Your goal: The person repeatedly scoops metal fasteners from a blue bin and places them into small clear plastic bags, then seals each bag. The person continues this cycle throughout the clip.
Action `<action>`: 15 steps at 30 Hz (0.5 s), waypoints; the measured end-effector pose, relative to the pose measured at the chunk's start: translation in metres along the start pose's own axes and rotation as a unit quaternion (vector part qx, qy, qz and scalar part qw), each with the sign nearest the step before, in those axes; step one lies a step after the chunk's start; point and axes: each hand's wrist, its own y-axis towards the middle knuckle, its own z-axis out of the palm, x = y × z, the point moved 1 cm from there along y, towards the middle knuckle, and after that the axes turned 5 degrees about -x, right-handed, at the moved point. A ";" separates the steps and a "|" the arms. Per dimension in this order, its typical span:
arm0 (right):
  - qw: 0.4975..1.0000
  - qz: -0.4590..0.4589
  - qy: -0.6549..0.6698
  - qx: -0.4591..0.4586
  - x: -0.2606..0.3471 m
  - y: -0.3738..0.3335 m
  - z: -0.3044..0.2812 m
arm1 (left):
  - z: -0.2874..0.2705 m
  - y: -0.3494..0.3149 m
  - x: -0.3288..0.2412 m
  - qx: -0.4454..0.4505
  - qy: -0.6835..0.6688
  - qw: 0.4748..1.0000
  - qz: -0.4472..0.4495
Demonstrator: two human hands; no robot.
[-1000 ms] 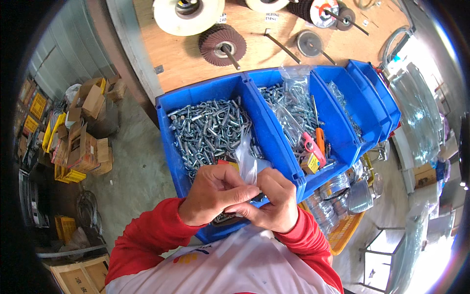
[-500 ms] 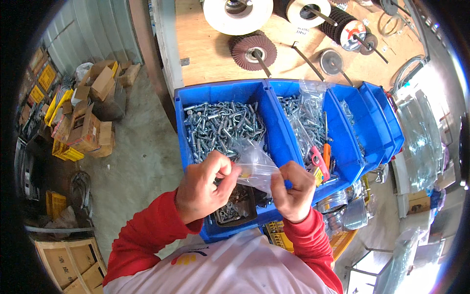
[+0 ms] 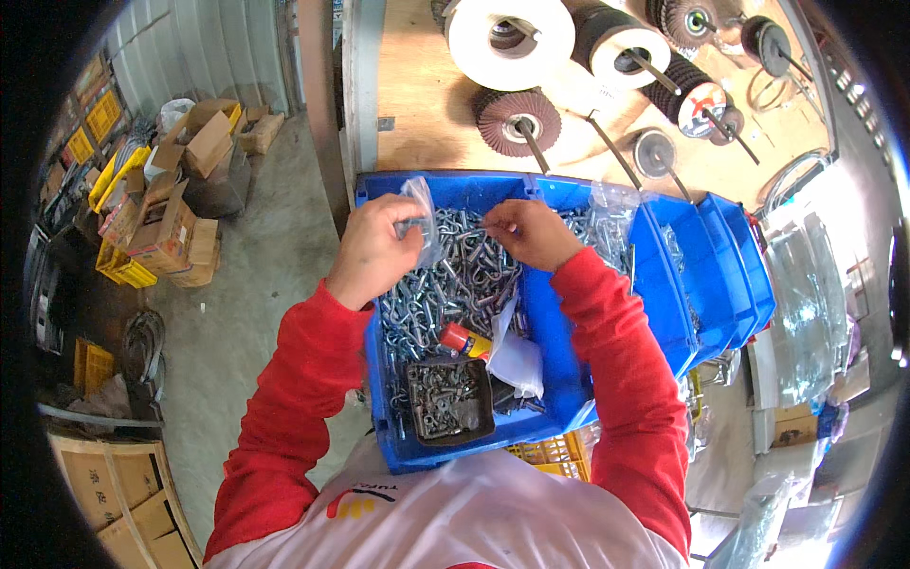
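Observation:
My left hand (image 3: 374, 248) is closed on a small clear plastic bag (image 3: 425, 220), held above the far left part of the first blue bin (image 3: 559, 356). Loose bent metal bolts (image 3: 453, 275) heap up in that bin. At the heap's far right side, my right hand (image 3: 538, 235) has its fingertips pinched together; whatever lies between them is too small to make out. Nearer to me, a red and yellow cylinder (image 3: 464, 341) rests on the bolts beside a whitish plastic bag (image 3: 517, 362). A dark square tin (image 3: 455, 438) of small nuts and washers sits at the bin's front.
More blue bins (image 3: 664, 284) line up to the right. Behind them a wooden board (image 3: 427, 85) carries grinding discs (image 3: 519, 128) on protruding metal rods (image 3: 616, 152). Cardboard boxes (image 3: 163, 232) stand on the floor at left. Below the bins is a yellow crate (image 3: 550, 458).
Both hands have moved farther away, over the bolts, and apart. The plastic bag, earlier stretched between them, is now in my left hand only. The red and yellow cylinder now shows on the bolts.

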 end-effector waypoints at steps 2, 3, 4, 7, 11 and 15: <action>0.989 -0.058 -0.100 0.090 -0.027 0.008 0.020 | 0.004 -0.005 0.007 0.044 0.000 0.998 -0.043; 0.984 -0.091 -0.121 0.094 -0.036 0.008 0.030 | 0.009 -0.007 0.007 0.053 0.003 0.998 -0.042; 0.975 -0.092 -0.164 0.116 -0.041 0.004 0.043 | 0.015 -0.007 0.008 0.065 0.007 0.997 -0.047; 0.970 -0.073 -0.192 0.130 -0.052 0.005 0.059 | 0.034 -0.012 0.009 0.064 -0.009 0.996 -0.062; 0.992 0.053 0.110 0.003 -0.046 0.006 0.042 | 0.046 -0.013 0.015 0.118 -0.007 0.989 -0.086; 0.945 0.101 0.307 -0.057 -0.008 -0.004 0.010 | 0.051 -0.002 0.015 0.137 -0.002 0.989 -0.058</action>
